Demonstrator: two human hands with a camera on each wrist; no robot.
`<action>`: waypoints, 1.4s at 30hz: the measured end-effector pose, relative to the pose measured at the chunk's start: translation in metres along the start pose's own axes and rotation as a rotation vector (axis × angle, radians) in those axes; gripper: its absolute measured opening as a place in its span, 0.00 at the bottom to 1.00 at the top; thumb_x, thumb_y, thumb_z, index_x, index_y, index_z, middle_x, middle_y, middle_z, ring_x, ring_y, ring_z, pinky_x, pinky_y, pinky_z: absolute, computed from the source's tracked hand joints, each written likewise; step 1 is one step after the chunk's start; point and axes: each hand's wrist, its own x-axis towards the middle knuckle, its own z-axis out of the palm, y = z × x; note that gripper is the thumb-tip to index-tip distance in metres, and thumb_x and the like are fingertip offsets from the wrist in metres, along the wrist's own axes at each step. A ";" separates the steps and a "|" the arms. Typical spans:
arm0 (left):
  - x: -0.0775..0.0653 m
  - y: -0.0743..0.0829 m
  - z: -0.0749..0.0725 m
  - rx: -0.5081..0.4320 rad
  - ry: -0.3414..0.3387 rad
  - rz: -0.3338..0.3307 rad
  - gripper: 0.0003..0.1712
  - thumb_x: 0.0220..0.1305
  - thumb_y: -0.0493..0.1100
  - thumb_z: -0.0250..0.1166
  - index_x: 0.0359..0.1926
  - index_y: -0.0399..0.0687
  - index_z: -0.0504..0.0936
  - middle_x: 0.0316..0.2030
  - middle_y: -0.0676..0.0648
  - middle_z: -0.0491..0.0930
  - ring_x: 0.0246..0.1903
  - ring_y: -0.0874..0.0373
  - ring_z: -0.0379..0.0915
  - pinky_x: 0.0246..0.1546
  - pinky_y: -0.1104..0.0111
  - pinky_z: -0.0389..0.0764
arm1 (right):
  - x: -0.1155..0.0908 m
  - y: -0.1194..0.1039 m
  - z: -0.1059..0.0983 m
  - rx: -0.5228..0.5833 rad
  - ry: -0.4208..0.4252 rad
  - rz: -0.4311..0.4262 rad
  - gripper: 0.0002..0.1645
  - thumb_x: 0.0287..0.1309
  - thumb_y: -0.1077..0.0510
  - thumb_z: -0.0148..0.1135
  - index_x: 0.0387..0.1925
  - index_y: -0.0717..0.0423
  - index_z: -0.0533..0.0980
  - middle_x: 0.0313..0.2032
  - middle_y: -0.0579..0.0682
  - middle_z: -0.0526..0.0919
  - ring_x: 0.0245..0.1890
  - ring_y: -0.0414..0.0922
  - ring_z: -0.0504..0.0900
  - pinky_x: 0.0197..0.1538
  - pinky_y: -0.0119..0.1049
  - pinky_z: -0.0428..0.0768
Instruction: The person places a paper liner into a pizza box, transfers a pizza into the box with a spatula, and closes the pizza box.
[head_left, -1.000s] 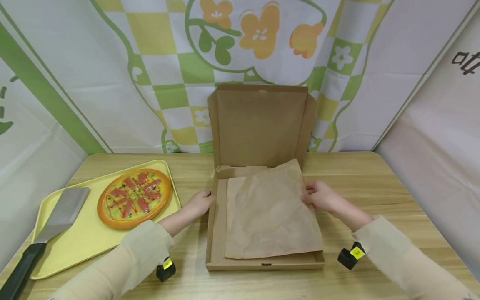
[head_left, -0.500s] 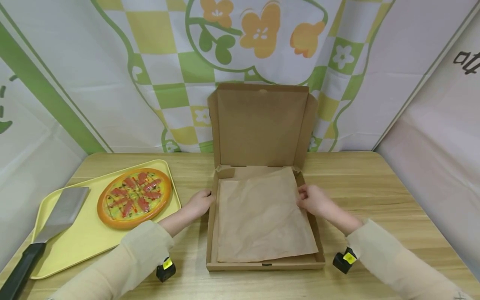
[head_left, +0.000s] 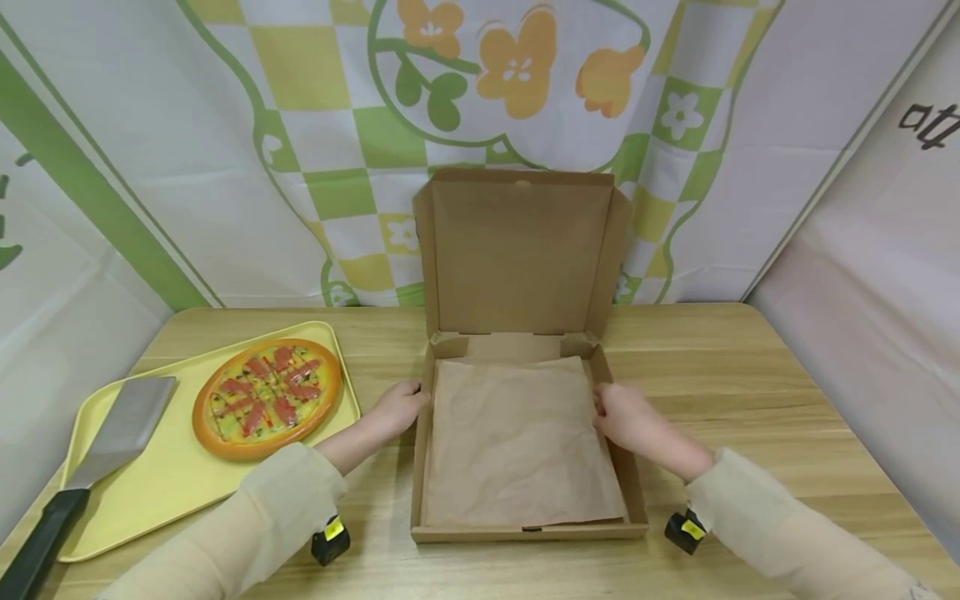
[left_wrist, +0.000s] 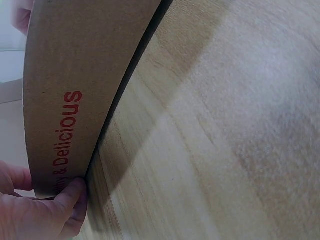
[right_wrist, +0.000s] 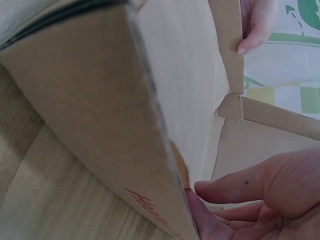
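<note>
An open cardboard pizza box [head_left: 465, 535] stands in the middle of the table, its lid [head_left: 521, 254] raised against the backdrop. Inside the tray of the box a sheet of brown paper [head_left: 517, 446] lies almost flat. My left hand [head_left: 401, 407] grips the box's left side wall; in the left wrist view, the thumb presses the outer face beside red lettering [left_wrist: 67, 132]. At the right wall, my right hand [head_left: 630, 418] pinches the paper's right edge between thumb and fingers, as the right wrist view shows; some fingertips are hidden behind the wall.
To the left, a yellow tray [head_left: 172, 492] carries a pizza [head_left: 270, 398] and a spatula [head_left: 120, 429] whose black handle overhangs the tray. Bare wooden tabletop [head_left: 750, 417] extends right of the box. A patterned cloth backdrop [head_left: 360, 167] closes the far side.
My right hand has moved left and slightly nearer with the paper's edge. The paper has shifted left and its raised far right corner has come down into the box. The left hand has stayed put.
</note>
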 end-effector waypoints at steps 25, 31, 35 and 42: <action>-0.001 0.001 0.000 -0.008 -0.009 -0.017 0.28 0.67 0.37 0.40 0.59 0.15 0.55 0.60 0.24 0.56 0.62 0.34 0.50 0.62 0.51 0.54 | -0.016 -0.002 -0.011 -0.052 0.256 -0.145 0.15 0.50 0.68 0.59 0.40 0.74 0.75 0.36 0.64 0.80 0.35 0.53 0.80 0.38 0.45 0.79; 0.000 0.001 -0.001 0.001 -0.014 -0.025 0.27 0.67 0.37 0.40 0.59 0.15 0.55 0.60 0.24 0.55 0.62 0.34 0.49 0.62 0.50 0.55 | -0.017 0.005 -0.012 -0.071 0.278 -0.146 0.17 0.50 0.67 0.61 0.42 0.75 0.74 0.38 0.68 0.78 0.36 0.57 0.80 0.38 0.46 0.79; 0.013 -0.017 0.003 -0.006 -0.007 -0.012 0.29 0.68 0.41 0.42 0.60 0.18 0.56 0.61 0.25 0.56 0.62 0.35 0.50 0.62 0.51 0.54 | -0.016 0.010 -0.013 -0.058 0.226 -0.085 0.23 0.52 0.64 0.60 0.46 0.78 0.70 0.42 0.72 0.76 0.39 0.61 0.78 0.41 0.49 0.78; 0.072 -0.102 0.024 0.074 0.080 0.112 0.35 0.67 0.54 0.45 0.59 0.24 0.63 0.58 0.30 0.65 0.59 0.41 0.59 0.57 0.58 0.66 | -0.014 0.019 -0.009 -0.006 0.139 0.004 0.29 0.56 0.61 0.57 0.53 0.80 0.64 0.49 0.75 0.70 0.48 0.66 0.72 0.49 0.54 0.73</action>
